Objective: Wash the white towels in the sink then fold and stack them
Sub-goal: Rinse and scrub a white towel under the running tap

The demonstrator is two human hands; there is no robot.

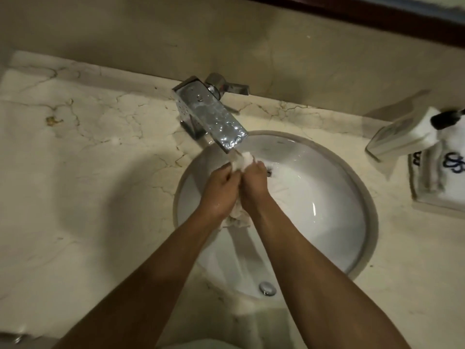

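You've got one small white cloth towel (241,161) bunched between both hands, over the round white ceramic sink (327,210), just under the lip of the square chrome tap (214,117). Your left hand (219,190) and right hand (254,185) are side by side, knuckles touching, each w/ fingers curled round the towel. Its long axis runs near-to-far: one wad pokes out past your fingertips on the far side, the other end hangs out below your wrists on the near side. Neither hand is nearer; the towel sits between them, so any wring or rub works along that near-far line.

Count: 1 towel in hand; 2 hands; 1 tap; 1 sink; 1 chrome drain plug (267,289) at the near rim. On the far right of the marble tabletop (88,172) there's 1 white tray (427,205) w/ folded white cloth bearing blue marks; can't tell how many pieces. Beside it, 1 white tissue box (402,134).

Judging by this, you're at the washing step; folding & stacking not yet begun.
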